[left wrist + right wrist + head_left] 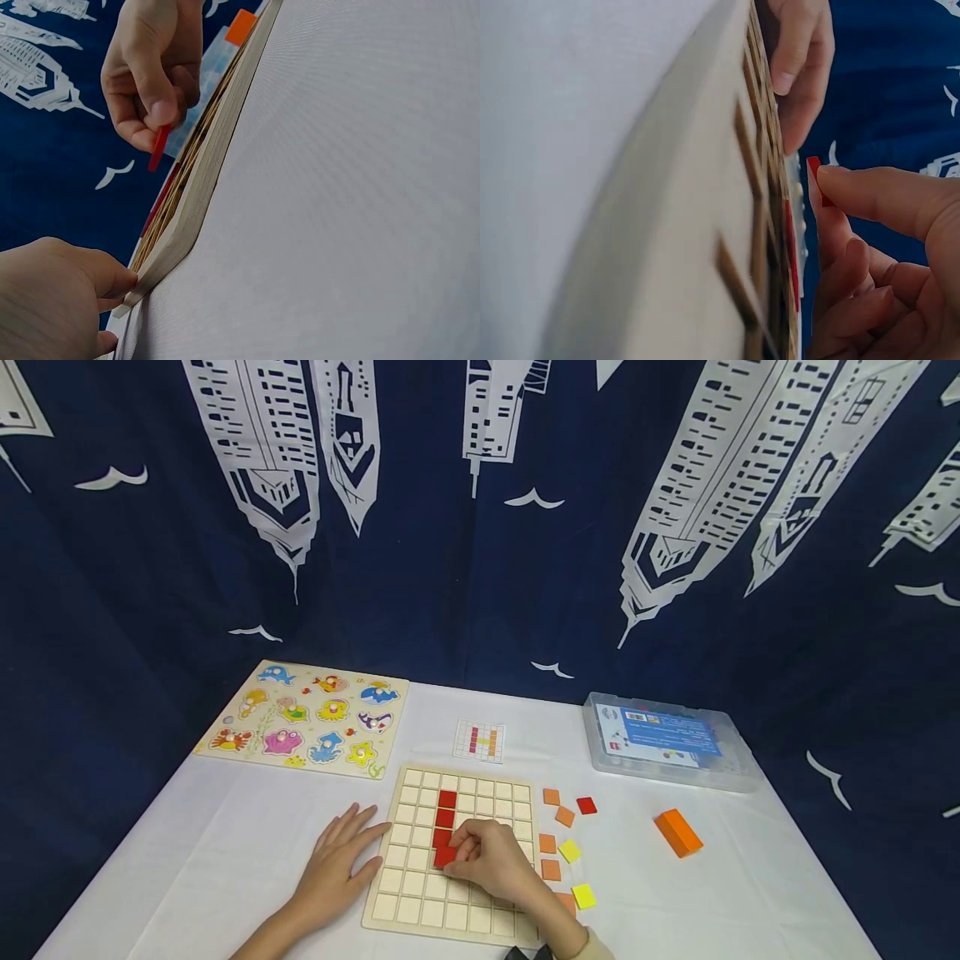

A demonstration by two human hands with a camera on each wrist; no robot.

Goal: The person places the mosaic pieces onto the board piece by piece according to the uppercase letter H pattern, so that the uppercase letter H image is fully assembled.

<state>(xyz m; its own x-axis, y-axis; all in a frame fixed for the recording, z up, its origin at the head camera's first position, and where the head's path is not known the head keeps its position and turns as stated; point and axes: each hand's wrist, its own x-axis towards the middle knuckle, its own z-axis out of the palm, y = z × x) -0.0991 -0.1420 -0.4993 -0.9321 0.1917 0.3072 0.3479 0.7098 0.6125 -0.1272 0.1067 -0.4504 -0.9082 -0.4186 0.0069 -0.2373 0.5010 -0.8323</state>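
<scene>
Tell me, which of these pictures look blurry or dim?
Head view: evenly lit, the grid board and its red tiles fairly clear; right wrist view: the board's near edge looms large and soft, out of focus; left wrist view: dimmer, the white tablecloth looking grey.

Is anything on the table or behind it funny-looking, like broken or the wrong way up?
Yes: the printed buildings on the blue cloth behind the table are upside down, pointy ends downward. On the table, the loose tiles beside the board lie at mixed angles, but nothing looks spilled or broken.
</scene>
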